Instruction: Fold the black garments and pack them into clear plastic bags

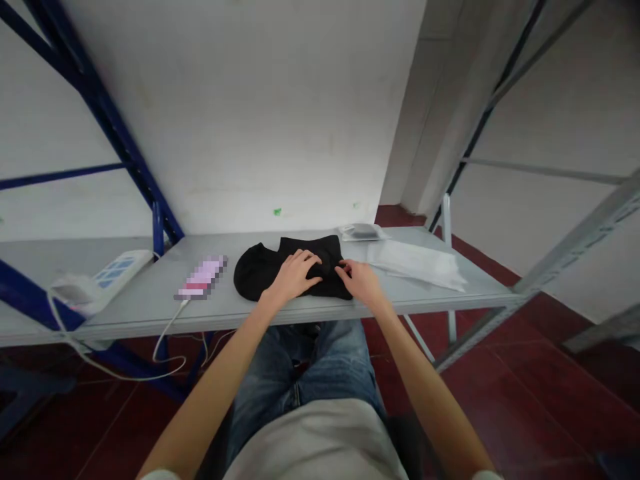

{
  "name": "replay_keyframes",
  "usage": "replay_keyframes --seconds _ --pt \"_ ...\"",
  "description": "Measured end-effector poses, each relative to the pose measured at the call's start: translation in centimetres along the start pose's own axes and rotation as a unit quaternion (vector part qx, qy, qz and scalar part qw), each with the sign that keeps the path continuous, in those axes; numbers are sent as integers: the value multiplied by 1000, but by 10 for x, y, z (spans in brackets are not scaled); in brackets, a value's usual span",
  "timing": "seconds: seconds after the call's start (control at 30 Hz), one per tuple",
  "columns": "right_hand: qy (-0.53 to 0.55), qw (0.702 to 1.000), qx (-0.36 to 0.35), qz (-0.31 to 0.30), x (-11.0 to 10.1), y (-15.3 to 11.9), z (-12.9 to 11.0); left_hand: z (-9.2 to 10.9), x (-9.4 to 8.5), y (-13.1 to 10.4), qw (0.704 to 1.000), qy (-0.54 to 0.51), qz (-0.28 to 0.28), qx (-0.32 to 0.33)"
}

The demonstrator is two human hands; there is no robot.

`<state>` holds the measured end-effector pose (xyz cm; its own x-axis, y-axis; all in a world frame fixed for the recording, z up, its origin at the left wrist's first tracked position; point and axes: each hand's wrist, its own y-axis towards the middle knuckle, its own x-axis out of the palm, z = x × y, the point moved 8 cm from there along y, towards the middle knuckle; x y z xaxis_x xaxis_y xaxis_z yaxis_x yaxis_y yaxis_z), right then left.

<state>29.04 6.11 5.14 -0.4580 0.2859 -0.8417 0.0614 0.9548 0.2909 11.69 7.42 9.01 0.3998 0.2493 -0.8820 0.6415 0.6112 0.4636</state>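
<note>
A black sock lies flat across the grey shelf, its rounded toe end to the left and its cuff end to the right. My left hand rests on the middle of it, fingers spread over the fabric. At the cuff end, my right hand has thumb and fingertips closed on the sock's edge. Part of the black fabric is hidden under my left fingers, and I cannot tell whether a second sock lies beneath.
To the left are a phone with a white cable and a white power strip. A clear packet and white plastic bags lie to the right. Blue posts and grey posts frame the shelf.
</note>
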Motion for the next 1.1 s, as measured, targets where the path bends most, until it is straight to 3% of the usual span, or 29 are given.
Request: replay_keyframes --seconds 0.1,0.2,0.33,0.43,0.53,0.67,0.8,0.9,1.0,1.1 --pt "9 1000 0 15 -6 0 4 -2 2 5 1000 -16 2 -13" --pt "17 999 2 32 -12 1 7 -23 -13 -7 989 -60 77 -113" --pt "28 999 0 37 -12 2 4 -58 -41 -53 930 -90 216 -282" --pt "33 999 -2 36 -10 2 -1 -64 -59 -84 910 -39 262 -318" --pt "32 999 2 34 -6 2 -3 -60 -61 -86 938 21 204 -278" --pt "25 999 0 40 -6 1 -2 -67 -45 -66 967 36 94 -234" --pt "29 999 3 42 -10 1 4 -87 -42 -56 960 18 91 -264" --pt "32 998 6 47 -13 0 6 -108 -55 -72 924 -8 173 -340" --pt "33 999 12 42 -12 1 5 -131 -69 -103 853 -54 265 -445" --pt "19 999 23 23 -6 6 -1 -145 -72 -122 812 -91 291 -498"
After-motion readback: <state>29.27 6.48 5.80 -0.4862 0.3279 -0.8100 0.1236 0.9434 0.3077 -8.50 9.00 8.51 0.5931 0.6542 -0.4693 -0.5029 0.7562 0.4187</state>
